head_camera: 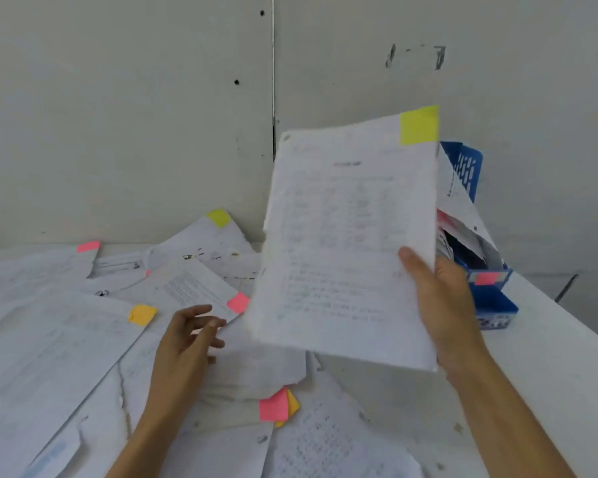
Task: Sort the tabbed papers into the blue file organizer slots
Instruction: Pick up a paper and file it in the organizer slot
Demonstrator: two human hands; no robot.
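My right hand (439,301) grips the right edge of a stapled paper (342,243) with a yellow tab (419,125) at its top right corner, holding it upright above the table. Behind it stands the blue file organizer (470,170), partly hidden, with papers leaning in its slots and a pink label (486,278) on its front. My left hand (187,343) hovers over the loose papers, fingers apart and empty. Nearby lie papers with a pink tab (238,302), an orange tab (142,314) and a pink-over-orange pair (275,407).
Loose tabbed papers cover the white table (549,357) from the left to the middle, including a far yellow tab (218,217) and a pink tab (88,246). A grey wall stands close behind. The table's right edge runs diagonally past the organizer.
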